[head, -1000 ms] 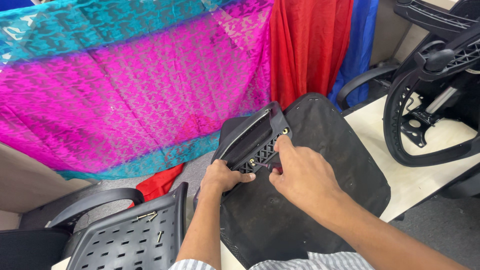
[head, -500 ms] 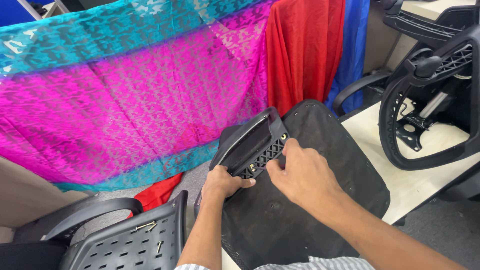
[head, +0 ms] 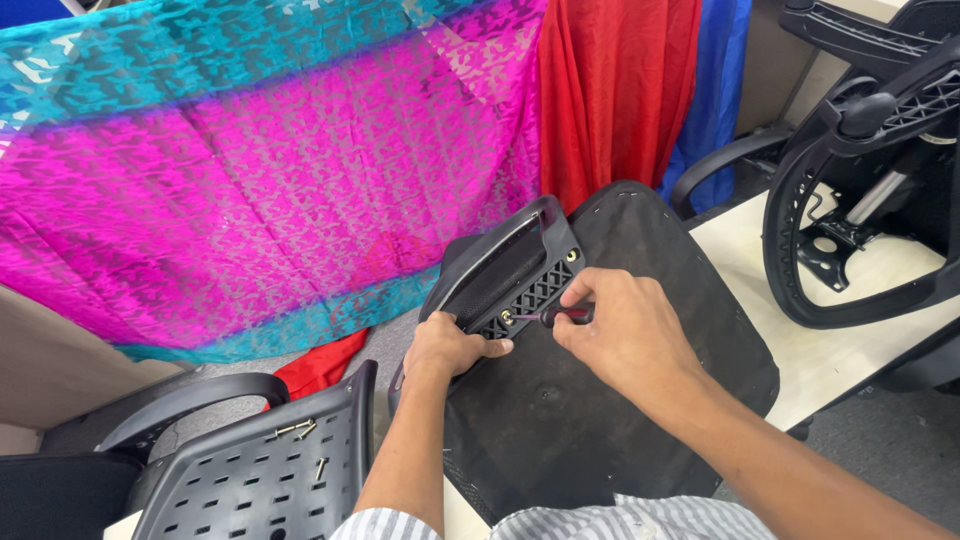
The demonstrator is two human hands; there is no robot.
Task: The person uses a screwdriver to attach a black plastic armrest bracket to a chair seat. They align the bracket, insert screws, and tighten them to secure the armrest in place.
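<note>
The left hand (head: 450,347) grips the black plastic ribbed bracket (head: 520,280) on the black chair seat bottom (head: 640,400), while the right hand (head: 622,330) beside it pinches a small red-handled key tool (head: 560,314)

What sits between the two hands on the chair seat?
Head view: the armrest bracket's latticed base, with a small tool held by the right hand; the left hand grips its lower end.

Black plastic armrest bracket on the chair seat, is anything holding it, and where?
The left hand grips the black plastic armrest bracket at its lower end. The right hand pinches a thin key-like tool set into it.
</note>
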